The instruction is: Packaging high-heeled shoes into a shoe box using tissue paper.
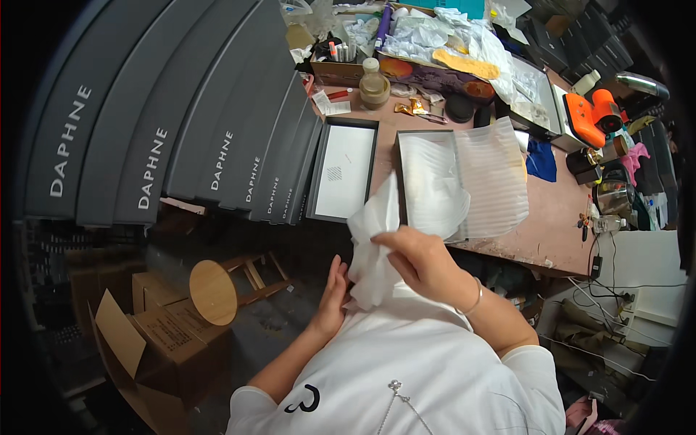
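A crumpled sheet of thin white wrapping [373, 268] hangs in front of my body, below the table's front edge. My right hand [424, 264] is closed on its upper part, pinching it between bent fingers and thumb. Beside its lower left side is my left hand [332, 299], fingers stretched upward and the palm turned toward the wrapping. Whether anything lies inside the wrapping cannot be seen. Just beyond, an open dark shoebox [403, 181] is lined with white ribbed foam sheet [493, 181], which spills over its right side. Left of it lies a box lid [344, 170] with a pale inside.
Dark grey shoeboxes [239, 109] stand in a row at the left. Paper and a yellow insole [466, 64] fill a box at the back. An orange tape dispenser [591, 119] sits at the right. A wooden stool [214, 292] and cardboard cartons [174, 330] are on the floor at left.
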The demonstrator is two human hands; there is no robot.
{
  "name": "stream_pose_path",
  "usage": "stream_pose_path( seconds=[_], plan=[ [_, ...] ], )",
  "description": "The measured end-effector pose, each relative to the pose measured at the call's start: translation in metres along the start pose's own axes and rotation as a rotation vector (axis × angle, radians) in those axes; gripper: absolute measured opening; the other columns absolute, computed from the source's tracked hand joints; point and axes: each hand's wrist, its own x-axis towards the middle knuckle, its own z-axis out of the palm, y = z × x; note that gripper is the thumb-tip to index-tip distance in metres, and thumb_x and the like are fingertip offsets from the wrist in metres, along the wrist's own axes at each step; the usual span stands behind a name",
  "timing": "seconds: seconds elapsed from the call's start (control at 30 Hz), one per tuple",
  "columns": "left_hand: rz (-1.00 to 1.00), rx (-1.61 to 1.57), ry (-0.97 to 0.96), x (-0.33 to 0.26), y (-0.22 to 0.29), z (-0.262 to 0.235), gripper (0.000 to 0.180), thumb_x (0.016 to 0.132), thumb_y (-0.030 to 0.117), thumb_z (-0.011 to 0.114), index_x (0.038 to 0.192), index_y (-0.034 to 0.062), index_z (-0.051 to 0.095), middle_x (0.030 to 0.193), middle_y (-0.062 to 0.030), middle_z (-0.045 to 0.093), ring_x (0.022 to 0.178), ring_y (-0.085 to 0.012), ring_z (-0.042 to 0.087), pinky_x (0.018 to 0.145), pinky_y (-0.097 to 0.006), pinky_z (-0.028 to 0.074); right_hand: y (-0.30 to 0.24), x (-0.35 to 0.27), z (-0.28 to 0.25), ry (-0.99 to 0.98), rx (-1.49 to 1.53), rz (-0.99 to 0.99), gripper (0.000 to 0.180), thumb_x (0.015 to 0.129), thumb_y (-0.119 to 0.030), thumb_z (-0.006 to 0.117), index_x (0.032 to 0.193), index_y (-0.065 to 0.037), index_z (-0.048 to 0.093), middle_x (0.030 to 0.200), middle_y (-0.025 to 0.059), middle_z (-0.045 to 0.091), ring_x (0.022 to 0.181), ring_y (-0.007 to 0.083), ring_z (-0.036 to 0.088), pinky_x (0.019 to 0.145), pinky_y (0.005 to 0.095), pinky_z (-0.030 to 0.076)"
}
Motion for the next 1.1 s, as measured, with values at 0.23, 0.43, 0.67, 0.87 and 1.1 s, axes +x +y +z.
stream_pose_path(
  seconds=[0.23, 0.43, 0.67, 0.87, 1.1],
  plan=[
    [0.332, 0.631, 0.203, -0.016, 0.014, -0.025, 0.025, 0.091, 0.013, 0.059, 0.113, 0.001, 0.061, 0.099, -0.0114, 0.063, 0.087, -0.0145, 0.06, 0.073, -0.027, 0.049, -0.009, 0.029, 0.009, 0.052, 0.182, 0.039, 0.032, 0.081, 0.009, 0.053, 0.11, 0.0, 0.061, 0.099, 0.0157, 0.066, 0.087, 0.0264, 0.066, 0.077, 0.0302, 0.051],
    [0.586, 0.39, 0.321, -0.032, 0.095, 0.0, 0.022, 0.096, 0.02, 0.056, 0.096, -0.0012, 0.062, 0.078, 0.0035, 0.058, 0.068, -0.002, 0.047, 0.06, -0.02, 0.038, 0.002, 0.043, -0.007, 0.089, -0.332, -0.143, 0.017, 0.082, -0.002, 0.06, 0.099, -0.005, 0.062, 0.086, 0.0116, 0.059, 0.075, 0.0289, 0.061, 0.065, 0.0365, 0.051],
    [0.547, 0.453, 0.153, -0.072, 0.099, -0.021, 0.04, 0.096, 0.035, 0.054, 0.09, -0.0037, 0.064, 0.076, -0.005, 0.059, 0.07, -0.0137, 0.056, 0.069, -0.027, 0.046, -0.001, 0.018, -0.003, -0.008, 0.292, 0.202, 0.028, 0.082, 0.001, 0.059, 0.109, -0.003, 0.061, 0.091, 0.0116, 0.062, 0.075, 0.0283, 0.061, 0.068, 0.0339, 0.05],
    [-0.242, -0.276, 0.03, -0.019, 0.042, -0.093, 0.084, 0.09, 0.071, 0.027, 0.111, -0.0049, 0.056, 0.11, -0.0139, 0.058, 0.105, -0.0211, 0.055, 0.095, -0.037, 0.044, -0.035, 0.017, 0.045, -0.367, 0.367, -0.264, 0.027, 0.079, 0.002, 0.059, 0.105, -0.005, 0.059, 0.09, 0.0129, 0.058, 0.08, 0.0316, 0.061, 0.068, 0.0383, 0.05],
    [-0.344, 0.108, -0.05, -0.041, 0.06, -0.023, 0.054, 0.092, 0.04, 0.052, 0.127, -0.0015, 0.05, 0.12, -0.0105, 0.057, 0.113, -0.0175, 0.054, 0.096, -0.03, 0.043, -0.024, 0.009, 0.116, -0.504, 0.406, -0.404, 0.021, 0.081, -0.006, 0.06, 0.102, -0.002, 0.056, 0.096, 0.0156, 0.058, 0.083, 0.0352, 0.061, 0.072, 0.0406, 0.05]
  ],
)
